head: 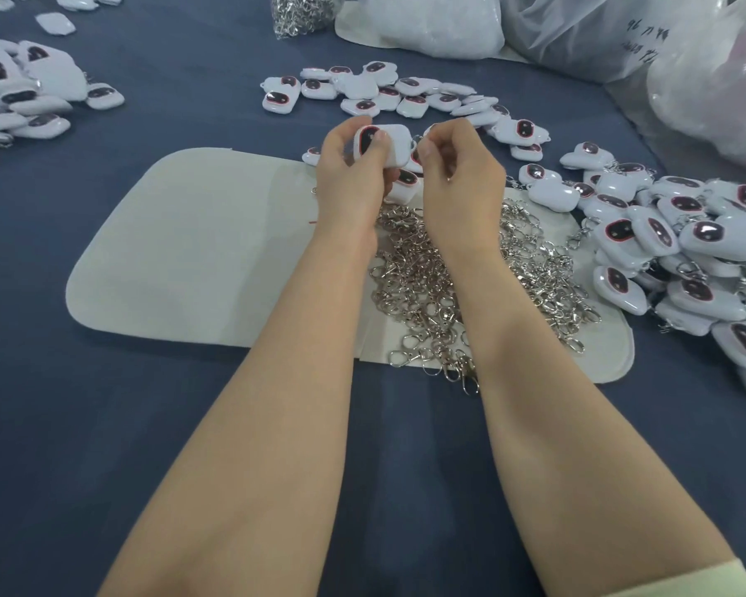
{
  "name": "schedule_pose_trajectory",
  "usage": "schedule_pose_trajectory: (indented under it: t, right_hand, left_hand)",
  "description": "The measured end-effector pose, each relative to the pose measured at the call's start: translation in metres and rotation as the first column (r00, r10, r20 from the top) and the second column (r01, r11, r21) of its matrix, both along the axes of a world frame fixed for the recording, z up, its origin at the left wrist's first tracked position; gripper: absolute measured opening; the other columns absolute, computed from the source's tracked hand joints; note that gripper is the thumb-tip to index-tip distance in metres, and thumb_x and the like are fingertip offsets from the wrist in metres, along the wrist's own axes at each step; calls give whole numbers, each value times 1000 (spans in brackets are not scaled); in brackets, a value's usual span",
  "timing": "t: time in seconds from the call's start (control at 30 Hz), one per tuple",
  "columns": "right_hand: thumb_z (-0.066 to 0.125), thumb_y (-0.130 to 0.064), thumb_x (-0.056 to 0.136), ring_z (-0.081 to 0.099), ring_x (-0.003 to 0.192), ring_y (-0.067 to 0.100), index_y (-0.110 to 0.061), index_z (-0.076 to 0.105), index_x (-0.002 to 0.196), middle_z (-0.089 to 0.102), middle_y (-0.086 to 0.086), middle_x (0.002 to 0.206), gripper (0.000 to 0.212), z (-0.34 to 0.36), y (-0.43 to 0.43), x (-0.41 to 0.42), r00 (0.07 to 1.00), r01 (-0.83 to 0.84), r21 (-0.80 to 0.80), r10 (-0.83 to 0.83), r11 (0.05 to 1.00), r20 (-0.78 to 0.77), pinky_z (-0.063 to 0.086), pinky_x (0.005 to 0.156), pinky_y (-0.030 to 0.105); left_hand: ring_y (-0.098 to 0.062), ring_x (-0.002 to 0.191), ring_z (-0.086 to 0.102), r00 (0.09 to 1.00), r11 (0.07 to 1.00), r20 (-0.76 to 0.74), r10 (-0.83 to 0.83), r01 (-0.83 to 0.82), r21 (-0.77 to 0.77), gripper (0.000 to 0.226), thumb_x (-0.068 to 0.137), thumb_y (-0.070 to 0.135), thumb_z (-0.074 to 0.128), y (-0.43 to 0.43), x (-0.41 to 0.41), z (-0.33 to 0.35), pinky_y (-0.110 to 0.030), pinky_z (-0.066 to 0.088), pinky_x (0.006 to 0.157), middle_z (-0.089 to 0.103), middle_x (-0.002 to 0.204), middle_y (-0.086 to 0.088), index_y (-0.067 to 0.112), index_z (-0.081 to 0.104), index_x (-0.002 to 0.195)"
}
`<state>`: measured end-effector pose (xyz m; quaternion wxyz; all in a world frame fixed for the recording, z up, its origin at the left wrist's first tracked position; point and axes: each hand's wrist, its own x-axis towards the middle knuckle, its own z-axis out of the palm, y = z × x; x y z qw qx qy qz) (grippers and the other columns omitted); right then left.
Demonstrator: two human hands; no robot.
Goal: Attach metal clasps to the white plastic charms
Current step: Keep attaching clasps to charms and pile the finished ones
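While both bare forearms reach away from me across the blue desk, I see a pale sleeve at the near end of the right arm. Past it lies a white mat, and on the mat's right half sits a loose pile of clasps, partly under the arms.

Above the mat's far edge the two hands meet, close together. The left hand grips one charm, its thumb on the dark, red-rimmed face, which is turned toward me. The right hand is just beside it, fingers curled and pinched at the charm's right edge; what they pinch I cannot make out from here.

Right of the mat a heap of charms overlaps the mat's edge, several with clasps showing among them. Beyond the mat lies a flatter spread of charms. Far left of the mat is a third heap. Farthest off, beyond the spread, stand a clear bag of clasps and several plastic bags.
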<state>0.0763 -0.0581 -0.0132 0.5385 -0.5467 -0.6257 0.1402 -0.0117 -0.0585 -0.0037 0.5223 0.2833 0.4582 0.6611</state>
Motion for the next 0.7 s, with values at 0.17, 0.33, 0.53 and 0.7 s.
schedule_pose_trajectory:
  t: [0.17, 0.33, 0.53, 0.7]
  right_hand:
    - [53, -9, 93, 58, 79, 21, -3, 60, 91, 66, 7, 83, 10, -1, 0, 1, 999, 7, -5, -7, 1000, 38, 43, 73, 27]
    - [52, -9, 93, 57, 78, 18, -4, 61, 93, 63, 1, 80, 10, -2, 1, 1, 998, 4, -38, -2, 999, 60, 40, 70, 22]
    - [53, -10, 93, 50, 72, 13, -5, 61, 92, 56, -6, 74, 10, -3, 2, 2, 997, 6, -60, -2, 998, 73, 39, 70, 24]
    - [51, -9, 93, 50, 73, 15, -6, 61, 90, 57, -3, 76, 11, -5, 3, 2, 993, 5, -68, 3, 998, 117, 36, 66, 22]
  left_hand:
    - [-31, 104, 59, 989, 991, -139, 40, -22, 129, 20, 94, 6, 51, -1, 2, 0, -33, 55, 81, 55, 127, -17, 17, 52, 111]
    - [-30, 118, 53, 965, 984, -250, 83, -39, 176, 23, 93, 3, 50, -2, 2, -2, -48, 44, 101, 56, 124, -11, 19, 52, 111]
    - [-14, 106, 53, 940, 969, -314, 129, -52, 242, 23, 92, 2, 50, 0, 1, -4, -26, 46, 96, 54, 110, 4, 16, 53, 111]
    - [12, 75, 52, 916, 956, -377, 140, -26, 291, 24, 91, -1, 50, -1, 4, -3, -7, 42, 72, 54, 96, 15, 14, 54, 109]
